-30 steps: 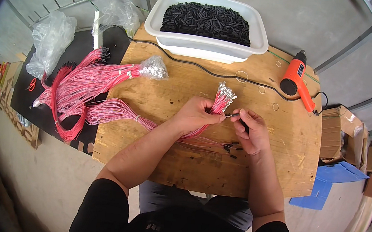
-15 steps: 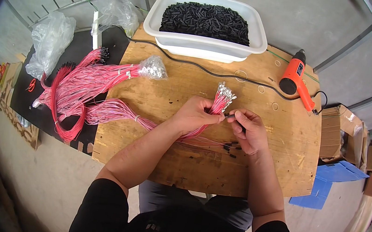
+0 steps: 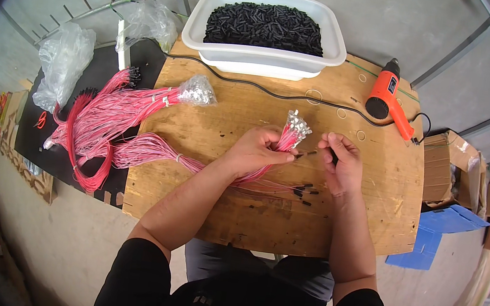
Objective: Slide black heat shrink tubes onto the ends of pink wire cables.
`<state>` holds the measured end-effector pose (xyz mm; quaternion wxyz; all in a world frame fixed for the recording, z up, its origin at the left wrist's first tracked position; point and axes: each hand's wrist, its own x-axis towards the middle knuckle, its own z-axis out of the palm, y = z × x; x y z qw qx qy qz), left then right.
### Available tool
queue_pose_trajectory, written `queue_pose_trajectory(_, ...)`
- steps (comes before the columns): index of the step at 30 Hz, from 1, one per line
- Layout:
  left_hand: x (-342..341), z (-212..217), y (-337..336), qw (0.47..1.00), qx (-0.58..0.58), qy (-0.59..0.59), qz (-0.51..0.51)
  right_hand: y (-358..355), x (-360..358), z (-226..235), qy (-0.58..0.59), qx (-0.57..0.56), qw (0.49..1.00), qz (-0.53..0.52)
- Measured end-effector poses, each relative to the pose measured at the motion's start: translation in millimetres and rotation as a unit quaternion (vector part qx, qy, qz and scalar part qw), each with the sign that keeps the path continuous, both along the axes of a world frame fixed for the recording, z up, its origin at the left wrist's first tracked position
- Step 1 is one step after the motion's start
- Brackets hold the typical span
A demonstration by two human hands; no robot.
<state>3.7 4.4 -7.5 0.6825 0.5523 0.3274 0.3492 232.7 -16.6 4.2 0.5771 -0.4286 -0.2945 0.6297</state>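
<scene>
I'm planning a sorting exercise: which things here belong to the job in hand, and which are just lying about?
Job, apparently: wires in left hand; black tube in right hand; tub of black tubes; possibly heat gun.

Probably just lying about: plastic bags; cardboard box; blue board.

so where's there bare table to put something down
The wooden table is bare right of the right hand, this side of the orange heat gun, and, but for specks, between the loose black-tipped wires and its near edge. Crowded: the left with pink wire bundles, the back with the white tub.
</scene>
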Motion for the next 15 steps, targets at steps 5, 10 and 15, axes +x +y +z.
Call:
queue_pose_trajectory(5, -3.2, 1.8, 3.0, 0.998, -0.058, 0.025, 0.008, -0.7, -0.4, -0.1, -0.011, 0.008, 1.000, -0.005)
queue_pose_trajectory(10, -6.2, 2.0, 3.4, 0.996, -0.087, -0.005, -0.011, -3.6, -9.1, -2.7, -0.034, -0.011, 0.997, 0.062)
queue_pose_trajectory(15, -6.6, 1.2, 4.0, 0.996, -0.085, 0.003, -0.017, -8.4, -18.4, -3.3, -0.054, -0.014, 0.994, 0.090)
